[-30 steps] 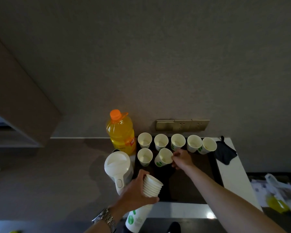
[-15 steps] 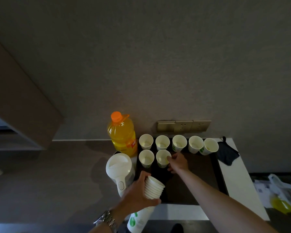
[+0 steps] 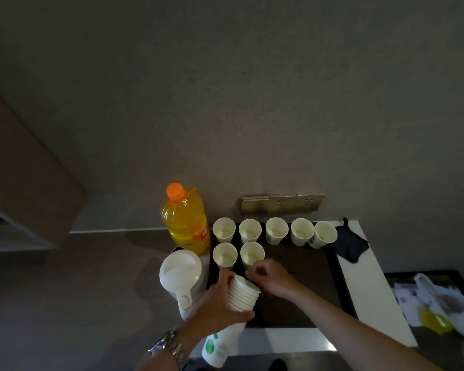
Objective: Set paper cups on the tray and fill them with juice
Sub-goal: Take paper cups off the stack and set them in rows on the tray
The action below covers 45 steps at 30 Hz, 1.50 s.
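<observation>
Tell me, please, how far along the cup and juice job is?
Seven cups stand on the tray: five in the back row, two in front. The left hand holds the cup stack while the right hand reaches its top cup. Still left: more cups, then pouring; the juice bottle is still capped.

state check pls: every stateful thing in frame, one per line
juice bottle: upright, orange cap on, nearly full
kettle: lid closed
back-row cups: five, upright, no juice
front-row cups: two, upright, no juice
cup stack: nested, tilted, gripped by left hand
right hand: fingers curled at the stack's top rim
tray: front part bare
black cloth: crumpled beside tray
</observation>
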Motion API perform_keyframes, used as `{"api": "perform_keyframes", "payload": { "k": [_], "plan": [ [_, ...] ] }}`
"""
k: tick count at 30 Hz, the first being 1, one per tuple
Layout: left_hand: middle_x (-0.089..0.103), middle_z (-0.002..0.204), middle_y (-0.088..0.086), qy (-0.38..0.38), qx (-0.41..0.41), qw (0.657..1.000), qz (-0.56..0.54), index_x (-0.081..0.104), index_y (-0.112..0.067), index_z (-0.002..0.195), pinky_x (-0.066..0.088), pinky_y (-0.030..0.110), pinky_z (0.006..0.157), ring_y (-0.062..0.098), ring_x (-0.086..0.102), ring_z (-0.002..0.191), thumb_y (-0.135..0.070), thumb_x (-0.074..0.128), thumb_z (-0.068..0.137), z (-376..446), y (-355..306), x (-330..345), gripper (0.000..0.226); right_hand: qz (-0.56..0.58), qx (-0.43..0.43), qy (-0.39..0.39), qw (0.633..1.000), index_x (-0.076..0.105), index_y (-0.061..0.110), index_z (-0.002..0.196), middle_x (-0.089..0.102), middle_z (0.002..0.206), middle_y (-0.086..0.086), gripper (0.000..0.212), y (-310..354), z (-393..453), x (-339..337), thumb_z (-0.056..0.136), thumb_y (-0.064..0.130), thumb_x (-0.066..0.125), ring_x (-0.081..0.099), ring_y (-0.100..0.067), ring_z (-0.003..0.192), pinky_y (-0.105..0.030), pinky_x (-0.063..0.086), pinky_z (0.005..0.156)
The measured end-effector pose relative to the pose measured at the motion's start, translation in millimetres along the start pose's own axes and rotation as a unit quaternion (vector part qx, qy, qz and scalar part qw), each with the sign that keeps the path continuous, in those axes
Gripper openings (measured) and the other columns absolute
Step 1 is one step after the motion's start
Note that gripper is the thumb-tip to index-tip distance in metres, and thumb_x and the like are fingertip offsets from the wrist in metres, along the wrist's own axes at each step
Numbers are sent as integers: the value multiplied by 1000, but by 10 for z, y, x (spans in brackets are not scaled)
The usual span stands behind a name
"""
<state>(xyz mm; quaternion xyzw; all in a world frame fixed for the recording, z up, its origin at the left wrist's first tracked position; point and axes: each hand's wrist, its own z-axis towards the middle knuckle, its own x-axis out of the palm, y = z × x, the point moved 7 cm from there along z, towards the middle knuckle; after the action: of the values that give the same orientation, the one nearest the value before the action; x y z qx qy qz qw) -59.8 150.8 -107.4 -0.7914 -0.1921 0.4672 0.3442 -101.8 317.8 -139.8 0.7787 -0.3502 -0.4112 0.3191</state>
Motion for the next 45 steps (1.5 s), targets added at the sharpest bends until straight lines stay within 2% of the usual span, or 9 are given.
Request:
{"api": "perform_keyframes", "payload": {
  "k": [4,10,16,20,28,30,34,40,45],
  "plan": [
    [61,104,-18,16,12,1000,-8,32,-41,120,55,19,75,-2,62,95,-65,86,60,57,-3,37,83,-15,-23,19,999,70,21,83,70,78,-1,15,-15,-23,-17,88,34,75,66,-12,61,-29,53,50],
    [64,108,-16,35,24,999,-13,33,-45,116,61,35,81,2,65,99,-68,88,55,138,35,181,85,-44,7,78,996,70,12,102,73,96,-13,24,-111,-89,-83,89,30,76,68,-10,65,-24,55,54],
    [64,105,-16,34,46,998,6,33,-42,115,58,26,80,0,65,95,-65,86,58,159,-161,234,81,-48,24,69,996,71,14,97,70,90,-4,13,-155,-141,-259,90,25,74,69,-13,70,-25,56,56],
    [66,102,-15,49,48,998,9,34,-42,111,60,30,79,0,68,90,-66,86,57,176,-197,289,79,-48,4,-6,999,71,22,87,70,95,-8,8,-153,-118,-636,87,14,74,71,-23,81,-36,62,60],
    [65,98,-13,43,39,998,9,33,-40,115,56,23,74,0,65,86,-68,84,58,162,-184,267,82,9,111,-124,986,66,15,99,65,102,-6,9,-514,-110,-1340,92,17,72,68,-23,89,-25,56,51],
    [64,99,-14,44,37,998,10,33,-40,116,55,22,74,0,65,87,-68,84,58,162,-208,260,82,-15,122,-157,980,65,14,97,65,98,-7,7,-594,-61,-1368,92,16,71,67,-22,84,-24,54,47],
    [64,98,-12,47,38,998,9,32,-40,116,56,24,74,2,66,87,-68,84,59,158,-220,267,82,22,145,-199,969,60,8,99,70,75,-12,7,-681,55,-1242,93,8,65,67,-16,52,-30,57,47],
    [64,100,-12,46,25,999,12,33,-39,117,55,22,72,3,65,89,-67,84,59,123,-192,240,82,95,196,-253,943,57,9,92,69,72,-15,6,-783,165,-1010,91,4,60,69,-22,52,-39,62,53],
    [64,99,-12,40,11,999,9,34,-40,116,57,28,75,3,65,87,-68,84,57,109,-154,232,83,119,225,-260,932,56,5,103,70,76,-18,12,-915,171,-910,91,5,59,70,-25,51,-38,61,49]
  ]
}}
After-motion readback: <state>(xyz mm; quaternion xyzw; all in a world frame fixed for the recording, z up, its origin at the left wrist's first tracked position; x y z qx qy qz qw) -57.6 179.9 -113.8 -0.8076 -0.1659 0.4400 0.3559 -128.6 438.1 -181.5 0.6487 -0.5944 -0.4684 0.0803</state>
